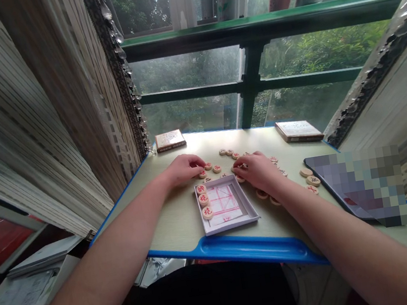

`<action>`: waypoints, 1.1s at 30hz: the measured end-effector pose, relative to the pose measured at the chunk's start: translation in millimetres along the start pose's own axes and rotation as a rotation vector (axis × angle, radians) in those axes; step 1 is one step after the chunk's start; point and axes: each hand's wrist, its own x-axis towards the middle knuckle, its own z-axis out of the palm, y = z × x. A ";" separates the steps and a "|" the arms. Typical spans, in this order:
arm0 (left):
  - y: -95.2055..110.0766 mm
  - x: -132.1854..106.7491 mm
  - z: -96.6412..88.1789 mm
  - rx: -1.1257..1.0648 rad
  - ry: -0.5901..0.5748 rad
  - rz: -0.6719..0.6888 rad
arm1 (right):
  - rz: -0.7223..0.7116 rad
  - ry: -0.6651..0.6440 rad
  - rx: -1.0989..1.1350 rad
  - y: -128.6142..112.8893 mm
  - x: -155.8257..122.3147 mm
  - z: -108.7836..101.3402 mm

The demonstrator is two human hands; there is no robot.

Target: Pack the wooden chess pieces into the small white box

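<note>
Round wooden xiangqi pieces with red or dark characters lie scattered across the table's middle. My left hand is left of the box, thumb and index finger closed at the edge of a red-marked xiangqi piece. Another piece sits just below those fingertips. To the right, my right hand bends over the scattered pieces, fingers pinched around a piece mostly hidden beneath them. Between the hands and nearer to me is an open shallow white box. A column of three red-marked pieces stands along its left side, beside a printed red-line sheet.
A flat box lies at the table's back left, another at the back right. A tablet-like device, partly blurred, is on the right near several pieces. A blue trough edges the front; curtains flank the table.
</note>
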 end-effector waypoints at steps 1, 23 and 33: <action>0.6 -0.5 0.2 0.019 -0.003 0.005 | 0.001 0.001 0.002 0.2 0.1 0.5; -4.5 1.7 -10.8 0.385 0.045 0.155 | -0.022 0.013 -0.028 3.5 3.4 4.2; -5.1 -0.5 -11.4 0.321 0.037 0.163 | -0.038 0.020 -0.099 1.6 2.2 0.1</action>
